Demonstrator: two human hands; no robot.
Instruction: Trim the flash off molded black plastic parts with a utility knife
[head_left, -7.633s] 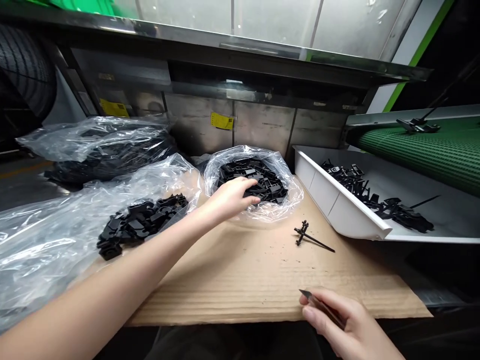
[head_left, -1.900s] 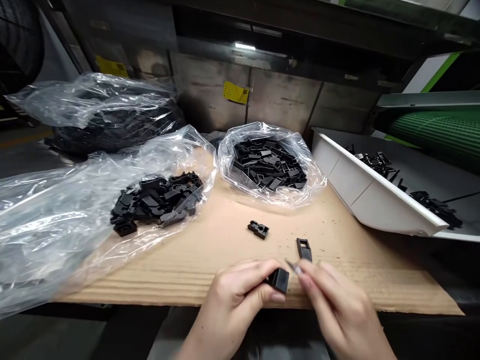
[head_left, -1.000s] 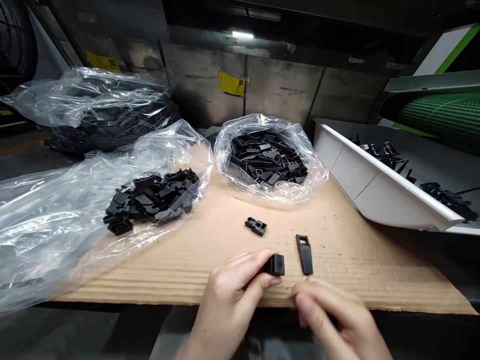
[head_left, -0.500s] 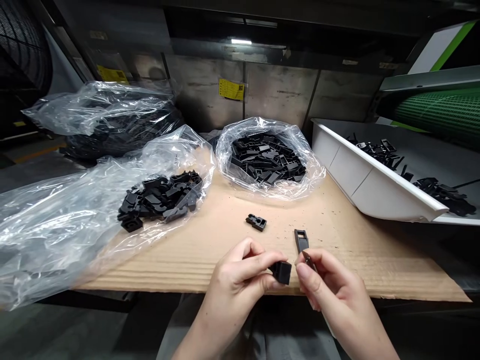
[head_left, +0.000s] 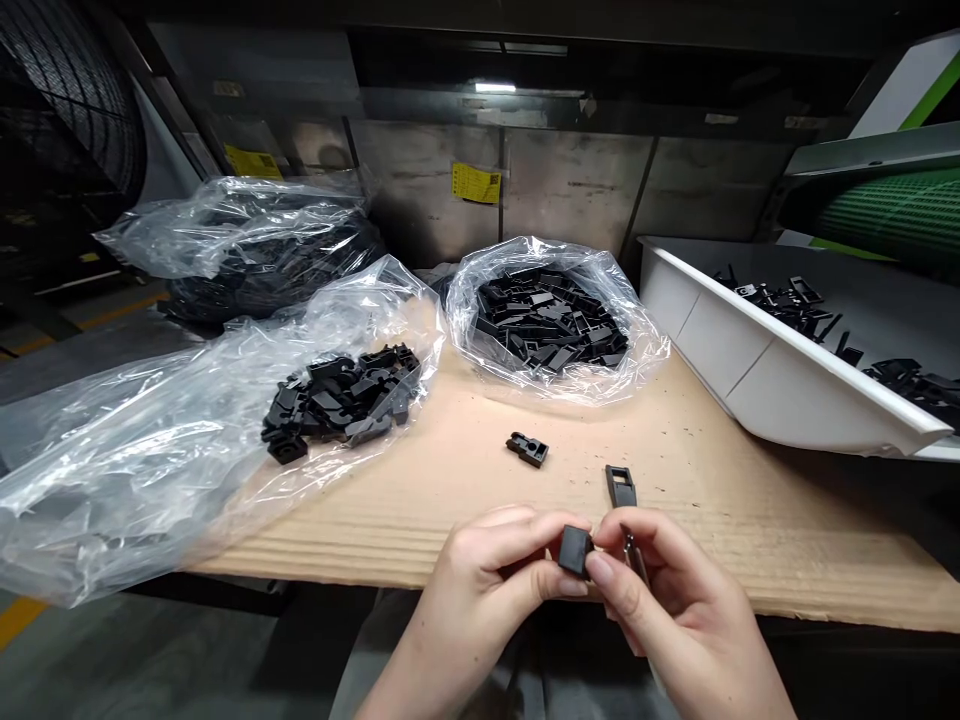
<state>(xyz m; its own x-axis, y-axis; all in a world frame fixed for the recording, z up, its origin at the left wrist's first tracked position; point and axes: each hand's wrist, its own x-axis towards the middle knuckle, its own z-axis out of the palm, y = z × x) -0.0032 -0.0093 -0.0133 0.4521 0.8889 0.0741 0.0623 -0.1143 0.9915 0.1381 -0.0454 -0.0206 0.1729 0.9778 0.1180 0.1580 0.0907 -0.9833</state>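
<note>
A small black plastic part (head_left: 574, 551) is pinched in my left hand (head_left: 495, 570), its squared end facing me. My right hand (head_left: 664, 590) is closed on a slim pointed metal blade (head_left: 634, 553), which lies along the fingers. The thumb and fingertip of that hand also touch the right side of the black part. Just beyond the right hand, a flat black piece with a rectangular opening (head_left: 621, 485) lies on the cardboard. Another loose black part with a round hole (head_left: 527, 449) rests farther left.
Cardboard (head_left: 450, 480) covers the table. An open plastic bag (head_left: 645, 350) of black pieces stands behind. More parts lie on clear plastic (head_left: 172, 420) at left, with a filled bag (head_left: 247, 220) beyond. A white tray (head_left: 780, 370) of parts is at right, beside a green roller (head_left: 892, 215).
My hands have come together. The black part has turned in my left hand, and my right fingertips now touch it. The whole view has shifted slightly.
</note>
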